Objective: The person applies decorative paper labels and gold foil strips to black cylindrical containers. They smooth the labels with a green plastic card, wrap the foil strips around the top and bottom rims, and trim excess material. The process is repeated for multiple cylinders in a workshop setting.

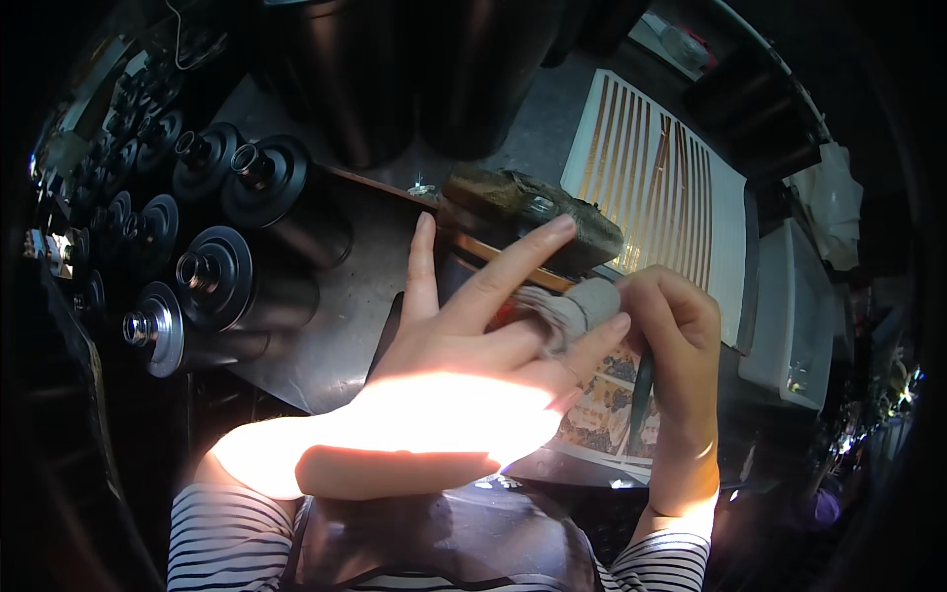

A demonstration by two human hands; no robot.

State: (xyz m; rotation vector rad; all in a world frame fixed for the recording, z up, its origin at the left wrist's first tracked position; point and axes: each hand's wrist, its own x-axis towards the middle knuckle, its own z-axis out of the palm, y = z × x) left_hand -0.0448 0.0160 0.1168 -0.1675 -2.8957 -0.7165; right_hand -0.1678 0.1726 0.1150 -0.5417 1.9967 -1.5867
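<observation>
My left hand [493,360] reaches across the middle, palm down, with two fingers spread apart. A grey cloth [577,311] covers another of its fingers and bunches between the fingers. My right hand [676,326] meets the cloth's tip from the right, thumb and fingers pinched there; the exact pinch point is partly hidden. Just beyond the left fingers lies a worn, dark greenish block [538,212] with an orange-brown strip [488,249] along its near side. Below the right fingers a slim dark green stick [642,405] shows; whether it is touched I cannot tell.
Several black canisters [266,183] with threaded metal necks crowd the left. Large black cylinders [345,79] stand at the back. At the right are a white sheet [730,227] with coppery strips, a white plastic bin [789,316] and patterned paper [602,409] on the table.
</observation>
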